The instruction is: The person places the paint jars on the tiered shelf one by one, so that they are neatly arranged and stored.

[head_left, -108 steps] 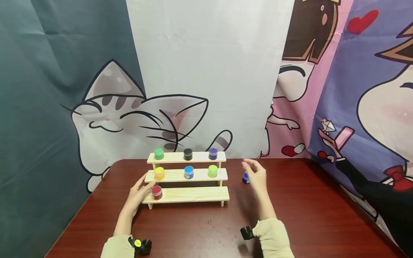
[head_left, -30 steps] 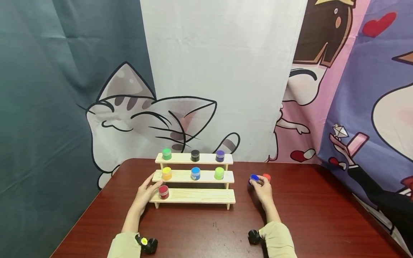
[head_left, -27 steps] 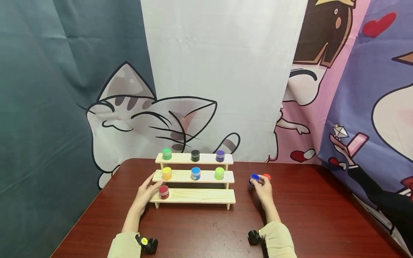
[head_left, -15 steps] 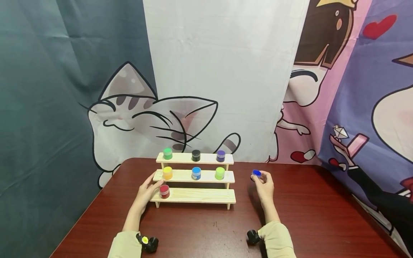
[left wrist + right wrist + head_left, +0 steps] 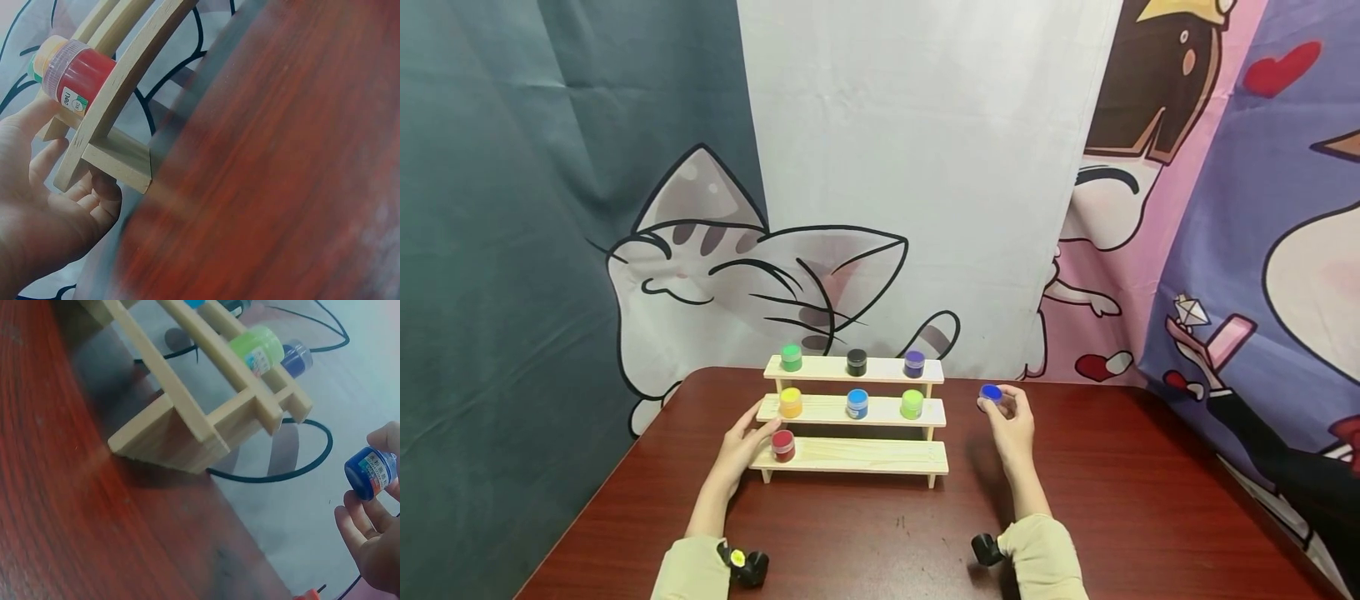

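Note:
My right hand (image 5: 1013,429) pinches a dark blue paint jar (image 5: 990,395) between thumb and fingers, held up off the table to the right of a three-tier wooden display stand (image 5: 865,454). In the right wrist view the blue jar (image 5: 369,473) tilts, its printed label showing. My left hand (image 5: 737,454) grips the left end of the stand, some fingers curled below a shelf in the left wrist view. Close to that hand, a dark red paint jar (image 5: 783,446) stands on the lowest shelf. Yellow (image 5: 790,403), blue (image 5: 857,404) and lime green (image 5: 912,404) jars line the middle shelf.
Green (image 5: 791,358), black (image 5: 856,362) and purple (image 5: 913,363) jars occupy the top shelf. A red object (image 5: 309,594) peeks in at the bottom of the right wrist view. The reddish-brown table (image 5: 880,533) ends at a printed cloth backdrop (image 5: 925,167).
Earlier my right hand hovered by the dark blue jar; since then it has pinched the jar and raised it off the table. A red lid seen behind it is hidden now. The left hand stays put.

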The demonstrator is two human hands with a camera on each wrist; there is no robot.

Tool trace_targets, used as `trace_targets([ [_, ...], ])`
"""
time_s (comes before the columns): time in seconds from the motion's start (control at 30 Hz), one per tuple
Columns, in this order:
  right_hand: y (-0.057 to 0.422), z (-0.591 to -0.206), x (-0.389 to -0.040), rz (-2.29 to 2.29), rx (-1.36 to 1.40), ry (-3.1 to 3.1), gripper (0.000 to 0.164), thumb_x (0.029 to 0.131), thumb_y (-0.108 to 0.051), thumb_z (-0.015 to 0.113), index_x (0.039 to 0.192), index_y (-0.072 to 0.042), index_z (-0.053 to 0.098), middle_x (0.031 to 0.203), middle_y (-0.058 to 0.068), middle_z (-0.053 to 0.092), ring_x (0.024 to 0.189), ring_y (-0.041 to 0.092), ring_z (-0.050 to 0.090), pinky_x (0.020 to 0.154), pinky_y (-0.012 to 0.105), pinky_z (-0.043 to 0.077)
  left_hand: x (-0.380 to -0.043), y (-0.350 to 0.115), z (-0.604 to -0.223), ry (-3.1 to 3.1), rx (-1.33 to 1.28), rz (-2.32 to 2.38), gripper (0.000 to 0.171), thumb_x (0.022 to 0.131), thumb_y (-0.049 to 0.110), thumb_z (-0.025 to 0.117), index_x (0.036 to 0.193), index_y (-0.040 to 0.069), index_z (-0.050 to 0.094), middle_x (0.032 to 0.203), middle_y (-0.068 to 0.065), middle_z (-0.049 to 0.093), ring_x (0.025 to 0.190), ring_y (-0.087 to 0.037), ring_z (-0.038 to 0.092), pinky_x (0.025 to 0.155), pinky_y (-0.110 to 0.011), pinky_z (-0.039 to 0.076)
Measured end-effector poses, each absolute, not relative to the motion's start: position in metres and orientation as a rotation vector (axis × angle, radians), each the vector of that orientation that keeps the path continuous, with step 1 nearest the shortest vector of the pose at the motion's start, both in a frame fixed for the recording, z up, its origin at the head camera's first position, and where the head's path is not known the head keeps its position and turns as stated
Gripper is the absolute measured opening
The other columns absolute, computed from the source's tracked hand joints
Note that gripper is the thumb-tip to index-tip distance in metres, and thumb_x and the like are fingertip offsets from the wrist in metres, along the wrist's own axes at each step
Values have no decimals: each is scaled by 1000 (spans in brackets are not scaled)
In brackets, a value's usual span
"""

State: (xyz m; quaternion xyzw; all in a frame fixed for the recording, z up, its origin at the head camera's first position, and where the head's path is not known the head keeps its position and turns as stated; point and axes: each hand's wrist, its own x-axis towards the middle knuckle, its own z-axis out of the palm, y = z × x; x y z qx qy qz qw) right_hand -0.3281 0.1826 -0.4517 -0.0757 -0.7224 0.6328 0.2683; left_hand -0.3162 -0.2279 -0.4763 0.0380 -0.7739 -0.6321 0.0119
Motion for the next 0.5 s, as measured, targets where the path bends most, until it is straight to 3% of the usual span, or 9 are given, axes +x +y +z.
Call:
trace_targets([
  [0.2, 172, -437, -321, 1720, -171, -1936, 34, 85, -8, 72, 116, -3, 58, 95, -9, 62, 82, -4, 56, 75, 10, 44, -317, -229, -477, -2422, 118, -1969, 77, 93, 40, 63, 156, 19, 25, 161, -21, 19, 147, -42, 23, 118, -57, 20],
  [0.5, 145, -412, -308, 1751, -20, -1937, 36, 85, -2, 71, 118, 1, 56, 109, 17, 66, 78, -3, 57, 72, 12, 47, -315, -230, -477, -2431, 139, -1968, 76, 93, 41, 63, 156, 21, 26, 161, -19, 21, 142, -38, 29, 116, -59, 22],
])
